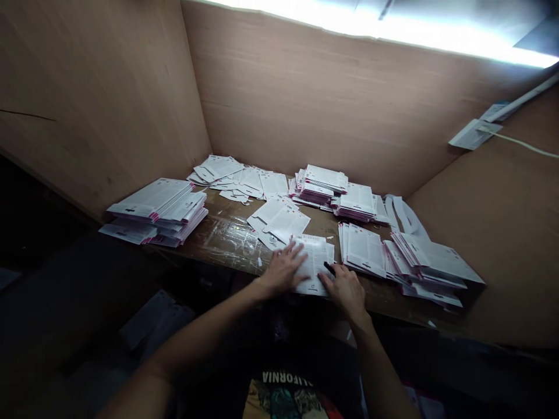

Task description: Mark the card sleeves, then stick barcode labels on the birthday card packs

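Note:
In front of me, at the table's near edge, lies a flat white printed packaging sleeve [315, 256] with a hang slot. My left hand [283, 270] rests on its left side with the fingers spread. My right hand [347, 291] is at its lower right corner, closed around a slim black pen-like tool [329, 268] whose exact kind I cannot make out. Just beyond, several loose sleeves [283, 221] overlap one another.
Stacks of pink-edged sleeves stand at the left [161, 201], back [325, 177] and right [441, 259]. More flat sleeves [222, 169] spread in the back left corner. Wooden panels [305, 93] enclose the brown table [218, 238]. A cable [524, 142] hangs on the right wall.

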Action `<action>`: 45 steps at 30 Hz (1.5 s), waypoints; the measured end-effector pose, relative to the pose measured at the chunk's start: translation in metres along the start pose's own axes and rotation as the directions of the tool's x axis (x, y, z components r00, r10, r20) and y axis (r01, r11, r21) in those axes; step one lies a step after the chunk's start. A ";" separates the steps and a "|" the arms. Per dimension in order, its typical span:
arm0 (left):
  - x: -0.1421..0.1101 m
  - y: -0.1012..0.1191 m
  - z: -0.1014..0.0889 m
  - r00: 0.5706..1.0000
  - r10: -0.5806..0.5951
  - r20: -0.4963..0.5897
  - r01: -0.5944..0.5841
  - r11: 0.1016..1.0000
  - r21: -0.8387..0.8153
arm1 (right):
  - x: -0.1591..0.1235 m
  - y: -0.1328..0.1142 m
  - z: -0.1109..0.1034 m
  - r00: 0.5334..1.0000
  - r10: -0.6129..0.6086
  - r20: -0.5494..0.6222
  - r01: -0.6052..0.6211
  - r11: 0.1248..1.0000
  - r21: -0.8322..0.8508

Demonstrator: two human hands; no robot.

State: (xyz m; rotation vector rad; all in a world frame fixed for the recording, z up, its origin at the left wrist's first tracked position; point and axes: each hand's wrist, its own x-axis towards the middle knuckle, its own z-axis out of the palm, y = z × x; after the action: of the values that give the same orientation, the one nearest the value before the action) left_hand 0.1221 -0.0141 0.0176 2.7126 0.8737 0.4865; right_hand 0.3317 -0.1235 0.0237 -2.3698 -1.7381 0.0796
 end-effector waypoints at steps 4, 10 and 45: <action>0.031 -0.076 -0.036 0.996 -0.058 0.074 0.051 0.995 0.089 | 0.000 -0.010 -0.009 0.981 -0.023 -0.192 0.043 0.994 0.102; -0.057 -0.114 -0.047 0.965 -0.260 0.026 0.242 0.929 0.279 | -0.004 -0.013 -0.037 0.956 0.089 -0.278 0.100 0.795 0.599; -0.115 -0.120 -0.036 0.954 -0.291 -0.078 0.298 0.950 0.091 | 0.091 -0.159 0.033 0.858 -0.378 0.348 -0.035 0.633 0.774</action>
State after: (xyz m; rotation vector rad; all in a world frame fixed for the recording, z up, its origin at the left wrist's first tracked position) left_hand -0.0412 0.0165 -0.0169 2.6000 1.3285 0.4763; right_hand 0.2051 0.0125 0.0285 -1.5830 -1.6202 1.2268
